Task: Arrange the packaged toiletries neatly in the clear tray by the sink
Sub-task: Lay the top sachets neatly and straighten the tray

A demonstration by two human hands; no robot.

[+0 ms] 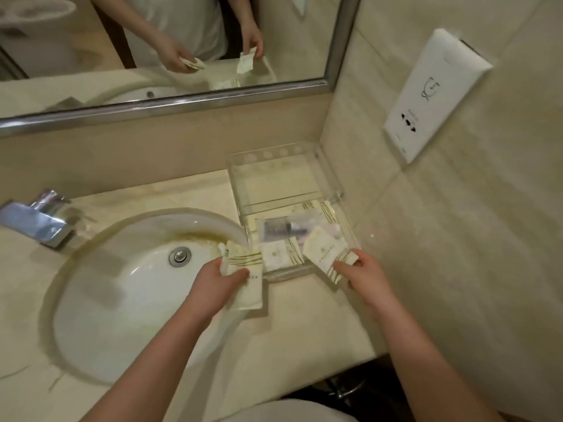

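Left hand (217,280) was curled round a stack of cream sachets (245,258), held over the rim of the sink (122,300) just beside the clear tray (274,184), apparently kept in reserve. Right hand (365,271) pinched a single sachet (323,248) by its end, tilted over the tray's near right corner, judged mid-placement. Loose packets (281,254) and a clear-wrapped item (286,229) lay in the tray's near section. Tray stood on the surface (304,324) against the wall corner
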